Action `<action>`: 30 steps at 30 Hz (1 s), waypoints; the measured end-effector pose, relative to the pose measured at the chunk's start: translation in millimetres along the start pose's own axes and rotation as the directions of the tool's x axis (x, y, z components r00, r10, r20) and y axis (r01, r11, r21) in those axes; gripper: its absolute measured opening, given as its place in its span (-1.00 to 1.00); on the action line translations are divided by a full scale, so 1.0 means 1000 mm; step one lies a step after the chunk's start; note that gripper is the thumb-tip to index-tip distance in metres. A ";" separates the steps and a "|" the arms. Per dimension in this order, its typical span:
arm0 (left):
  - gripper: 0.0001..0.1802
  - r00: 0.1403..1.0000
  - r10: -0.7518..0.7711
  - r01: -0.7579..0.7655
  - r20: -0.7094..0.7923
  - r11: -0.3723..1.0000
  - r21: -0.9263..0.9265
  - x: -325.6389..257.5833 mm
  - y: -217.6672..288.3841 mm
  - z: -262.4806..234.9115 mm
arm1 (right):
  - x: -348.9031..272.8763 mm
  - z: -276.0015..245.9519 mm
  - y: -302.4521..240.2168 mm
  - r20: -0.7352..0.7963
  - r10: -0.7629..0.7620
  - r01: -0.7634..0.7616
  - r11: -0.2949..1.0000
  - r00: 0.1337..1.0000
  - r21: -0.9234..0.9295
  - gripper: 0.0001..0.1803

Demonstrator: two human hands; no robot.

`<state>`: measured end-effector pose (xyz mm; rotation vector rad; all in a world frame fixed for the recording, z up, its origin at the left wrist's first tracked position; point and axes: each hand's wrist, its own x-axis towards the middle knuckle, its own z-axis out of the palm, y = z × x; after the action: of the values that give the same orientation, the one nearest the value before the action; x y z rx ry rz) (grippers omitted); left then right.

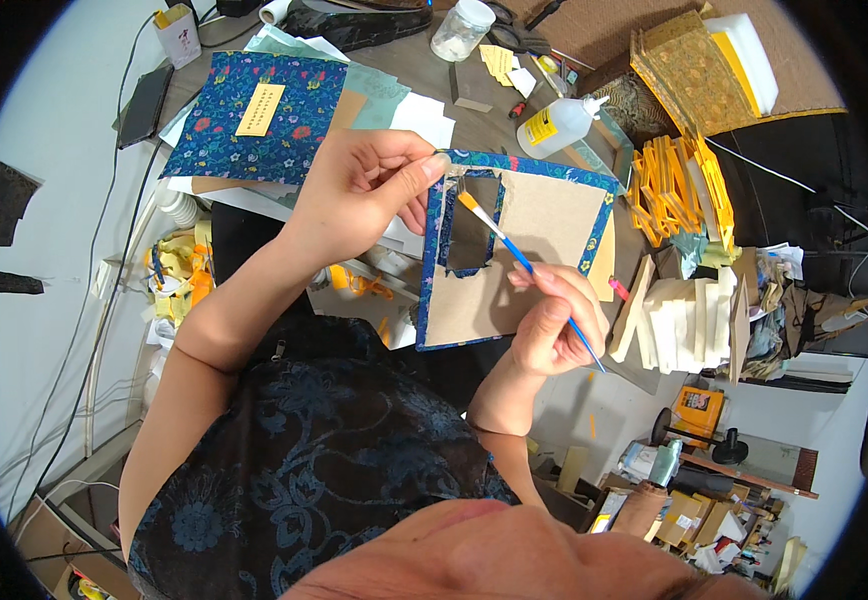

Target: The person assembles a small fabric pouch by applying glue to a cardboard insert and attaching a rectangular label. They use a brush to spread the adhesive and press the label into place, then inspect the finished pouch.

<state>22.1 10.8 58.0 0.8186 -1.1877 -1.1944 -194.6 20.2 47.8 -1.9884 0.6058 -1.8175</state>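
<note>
My left hand (369, 185) pinches the upper left corner of a cardboard panel (544, 220) between thumb and fingers. Blue floral fabric is folded over the panel's edges, and its bare side faces me. A rectangular window (472, 235) edged with the same fabric is cut near its left side. In my right hand (559, 320) is a slim paintbrush (514, 255) with a blue handle, held like a pen. Its tan bristles are over the window's upper part; whether they touch the fabric edge I cannot tell.
A blue floral cover (299, 105) with a cream label lies on papers at the far left. Behind the panel stand a white squeeze bottle (559, 125) and a clear jar (464, 30). Yellow-edged pieces (679, 190) and a stack of white blocks (689, 320) are at the right.
</note>
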 end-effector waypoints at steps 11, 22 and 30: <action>-0.81 1.000 0.009 -0.009 -0.005 1.000 -0.007 0.002 -0.002 0.000 | 0.000 -0.003 -0.001 0.037 0.066 -0.066 0.998 0.997 0.002 -0.84; -0.81 1.000 0.023 -0.023 -0.004 1.000 -0.014 0.005 0.000 -0.004 | 0.004 -0.007 0.001 0.093 0.074 -0.079 0.996 0.993 0.049 -0.79; -0.81 0.999 0.033 -0.033 0.012 0.999 0.002 0.006 -0.001 -0.008 | -0.004 -0.012 -0.003 0.053 0.130 -0.138 0.970 0.990 0.201 -0.74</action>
<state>29.1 3.8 57.2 0.7913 -1.2080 -1.1724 -206.8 25.1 47.7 -1.7983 0.5062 -1.6833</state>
